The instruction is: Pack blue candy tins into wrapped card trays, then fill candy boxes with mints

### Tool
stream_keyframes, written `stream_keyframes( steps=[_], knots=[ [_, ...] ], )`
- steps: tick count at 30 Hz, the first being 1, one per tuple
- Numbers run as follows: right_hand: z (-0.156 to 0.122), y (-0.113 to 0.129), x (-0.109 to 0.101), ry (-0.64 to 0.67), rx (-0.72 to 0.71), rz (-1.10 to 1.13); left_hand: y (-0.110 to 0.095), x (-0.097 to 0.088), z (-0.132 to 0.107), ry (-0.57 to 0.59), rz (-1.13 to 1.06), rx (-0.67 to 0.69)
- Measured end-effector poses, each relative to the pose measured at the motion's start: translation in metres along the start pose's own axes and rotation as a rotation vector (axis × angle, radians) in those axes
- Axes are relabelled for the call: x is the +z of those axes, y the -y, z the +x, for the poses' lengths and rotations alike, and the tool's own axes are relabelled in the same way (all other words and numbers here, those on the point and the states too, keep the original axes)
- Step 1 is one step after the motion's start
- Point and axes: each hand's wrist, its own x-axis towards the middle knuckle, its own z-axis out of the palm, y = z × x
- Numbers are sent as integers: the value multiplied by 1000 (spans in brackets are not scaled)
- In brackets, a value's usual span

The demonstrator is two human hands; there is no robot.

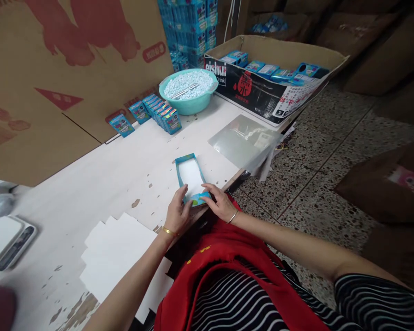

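A shallow open cardboard box [190,172], white inside with blue walls, lies near the table's front edge. My left hand [178,210] grips its near left corner, thumb and fingers bent around the wall. On the near right corner, my right hand [220,202] pinches the blue end wall with thumb and index finger. The inside of the box looks bare white. Flat white card blanks [113,257] lie beside and partly under my left forearm.
A turquoise basin [189,108] holds pale pellets and metal tongs. Small blue packs [171,122] stand in rows beside it. A large carton [251,92] contains blue boxes. Clear plastic sheets [241,140] overhang the table edge. A scale [17,243] sits at left, below a tall brown carton [72,69].
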Motion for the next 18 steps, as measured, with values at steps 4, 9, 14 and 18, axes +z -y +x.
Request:
stream_keyframes(
  steps=[4, 9, 14, 18],
  knots=[
    [-9, -5, -4, 104, -206, -195, -6, 9, -1, -69, 46, -40],
    [-15, -11, 1, 167, -353, -439, -2, 34, -13, -328, -186, -129],
    [-10, -14, 8, 190, -406, -491, -2, 57, -10, -375, -244, -262],
    [-5, -11, 6, 258, -367, -488, -9, 39, -7, -297, -16, -163]
  ],
)
